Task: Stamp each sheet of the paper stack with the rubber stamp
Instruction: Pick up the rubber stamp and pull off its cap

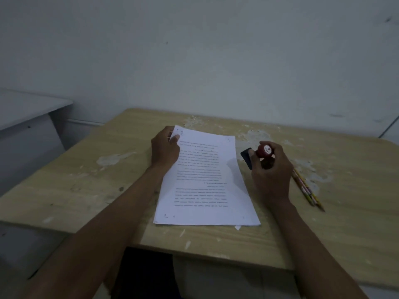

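A stack of white printed sheets (207, 184) lies in the middle of the wooden table (86, 186), its text upside down to me. My left hand (165, 149) pinches the far left corner of the top sheet, which is slightly lifted. My right hand (271, 171) grips a rubber stamp with a red knob handle (265, 150), just right of the stack. The stamp sits over a dark ink pad (246, 157), which my fingers partly hide.
Two or three pencils (306, 188) lie on the table right of my right hand. The tabletop is worn with pale chipped patches. A grey wall stands behind the table, and a pale ledge (28, 108) is at the left.
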